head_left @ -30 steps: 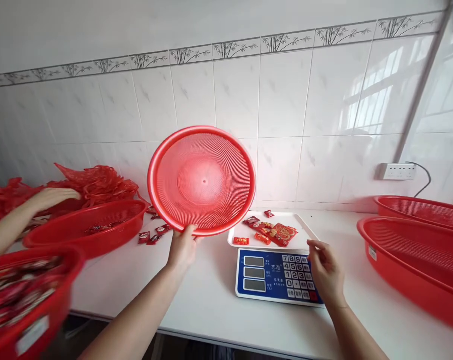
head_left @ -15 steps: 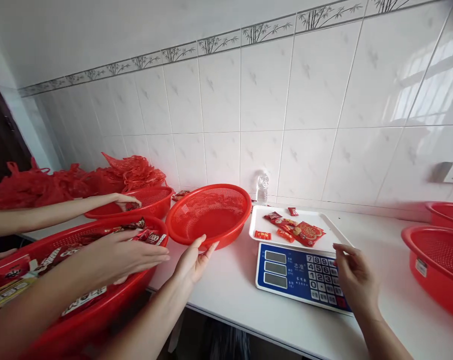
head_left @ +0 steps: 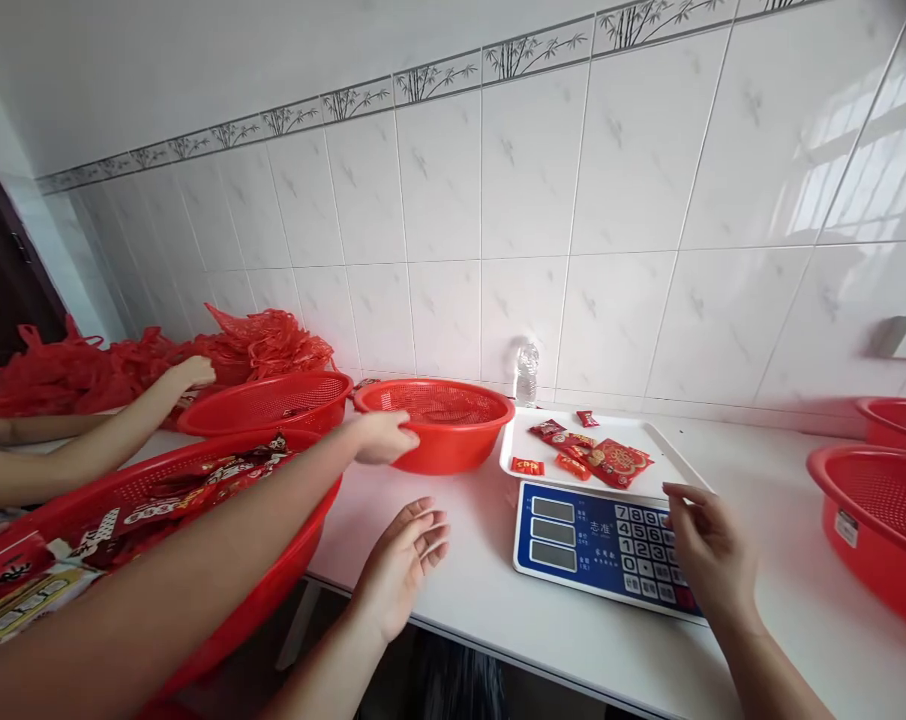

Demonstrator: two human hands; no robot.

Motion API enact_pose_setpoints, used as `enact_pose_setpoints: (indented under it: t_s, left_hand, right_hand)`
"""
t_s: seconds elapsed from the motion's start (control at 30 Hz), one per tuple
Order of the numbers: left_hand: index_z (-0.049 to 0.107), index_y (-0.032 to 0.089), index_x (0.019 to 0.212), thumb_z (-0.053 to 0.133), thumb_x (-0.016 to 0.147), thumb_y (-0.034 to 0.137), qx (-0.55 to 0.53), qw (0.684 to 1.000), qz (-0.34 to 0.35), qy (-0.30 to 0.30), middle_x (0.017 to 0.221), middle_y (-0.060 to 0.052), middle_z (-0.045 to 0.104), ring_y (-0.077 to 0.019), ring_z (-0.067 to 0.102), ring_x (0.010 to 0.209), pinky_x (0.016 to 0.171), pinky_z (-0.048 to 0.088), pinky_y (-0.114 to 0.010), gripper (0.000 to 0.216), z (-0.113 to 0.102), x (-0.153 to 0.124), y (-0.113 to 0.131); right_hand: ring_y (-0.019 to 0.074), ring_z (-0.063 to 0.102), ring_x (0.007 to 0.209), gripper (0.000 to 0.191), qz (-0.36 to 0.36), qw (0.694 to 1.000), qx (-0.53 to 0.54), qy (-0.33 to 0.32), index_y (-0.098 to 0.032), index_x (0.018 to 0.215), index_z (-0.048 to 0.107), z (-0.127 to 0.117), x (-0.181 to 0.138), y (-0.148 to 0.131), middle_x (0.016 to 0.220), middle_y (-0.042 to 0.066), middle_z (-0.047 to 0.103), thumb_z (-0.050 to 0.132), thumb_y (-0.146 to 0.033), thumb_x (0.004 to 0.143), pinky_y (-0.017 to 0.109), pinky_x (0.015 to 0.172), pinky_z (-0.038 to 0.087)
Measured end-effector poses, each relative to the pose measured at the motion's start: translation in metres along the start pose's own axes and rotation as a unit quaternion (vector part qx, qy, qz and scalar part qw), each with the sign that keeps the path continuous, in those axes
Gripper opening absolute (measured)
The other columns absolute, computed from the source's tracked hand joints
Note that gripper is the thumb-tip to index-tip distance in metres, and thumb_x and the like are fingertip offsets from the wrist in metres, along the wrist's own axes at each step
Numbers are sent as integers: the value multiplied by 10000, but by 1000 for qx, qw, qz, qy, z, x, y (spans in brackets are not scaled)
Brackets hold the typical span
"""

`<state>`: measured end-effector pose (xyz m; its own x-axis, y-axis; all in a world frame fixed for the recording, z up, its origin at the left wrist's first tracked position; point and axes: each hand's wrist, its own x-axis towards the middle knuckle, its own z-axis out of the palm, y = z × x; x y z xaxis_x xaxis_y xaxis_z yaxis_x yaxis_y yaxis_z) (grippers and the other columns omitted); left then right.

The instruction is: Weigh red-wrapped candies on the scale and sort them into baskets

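My left hand (head_left: pixel 404 565) hovers over the front of the table, fingers apart and loosely bent, holding nothing. Just beyond it sits a round red plastic basket (head_left: pixel 453 450), level on the tabletop. A co-worker's hand (head_left: pixel 384 437) reaches from the left to that basket's near-left side. My right hand (head_left: pixel 715 550) is at the right edge of the digital scale (head_left: pixel 580 540), beside its keypad, with loosely curled fingers and nothing visible in them. On the scale's white tray (head_left: pixel 667 455) lie several small red-wrapped snacks and a larger red packet (head_left: pixel 619 462).
At left, a large red basket (head_left: pixel 314 540) holds many snack packets, with another red basket (head_left: pixel 273 400) behind it. Red plastic bags (head_left: pixel 265 345) are heaped at the back, near a second co-worker hand (head_left: pixel 194 372). A clear bottle (head_left: pixel 526 372) stands by the wall; red baskets (head_left: pixel 873 540) stand at right.
My left hand has let go of the round basket, which now sits level and slightly farther back. One co-worker hand has moved right to it; another has moved left toward the bags.
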<state>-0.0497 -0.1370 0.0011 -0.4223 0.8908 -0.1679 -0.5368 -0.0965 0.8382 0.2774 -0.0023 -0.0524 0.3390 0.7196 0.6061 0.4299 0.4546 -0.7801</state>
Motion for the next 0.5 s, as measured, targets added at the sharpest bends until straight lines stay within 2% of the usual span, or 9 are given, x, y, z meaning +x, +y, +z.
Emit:
enact_pose_setpoints:
  t_s: [0.13, 0.3, 0.4, 0.5]
  left_hand:
    - [614, 203, 1003, 741, 722, 193, 48, 999, 18, 18, 853, -16, 657, -130, 635, 721, 639, 526, -225, 309, -32, -16, -21]
    - [633, 189, 940, 808, 638, 387, 149, 984, 89, 48, 781, -22, 655, -172, 616, 691, 615, 524, -259, 401, -57, -41, -22]
    - [654, 189, 902, 789, 649, 454, 234, 961, 142, 49, 751, -40, 658, -205, 621, 701, 656, 538, -290, 391, -64, -58, -17]
    - [673, 222, 908, 781, 668, 421, 306, 916, 252, 68, 844, -59, 674, -243, 635, 806, 771, 544, -324, 330, -72, -65, -12]
  right_hand:
    - [171, 607, 634, 335, -18, 1000, 3, -8, -208, 944, 681, 0, 1, -3, 796, 42, 670, 540, -493, 837, 280, 600, 445]
    - [164, 585, 619, 303, -21, 1000, 1, -15, -212, 918, 678, 0, 1, -7, 802, 40, 663, 530, -463, 837, 288, 613, 441]
    - [161, 599, 638, 282, -11, 1000, -4, -19, -224, 925, 679, 0, 0, -7, 844, 35, 670, 530, -447, 837, 284, 630, 445]
    - [156, 604, 643, 273, -2, 1000, -18, -24, -239, 935, 683, 0, 0, -6, 843, 21, 668, 528, -442, 839, 282, 647, 448]
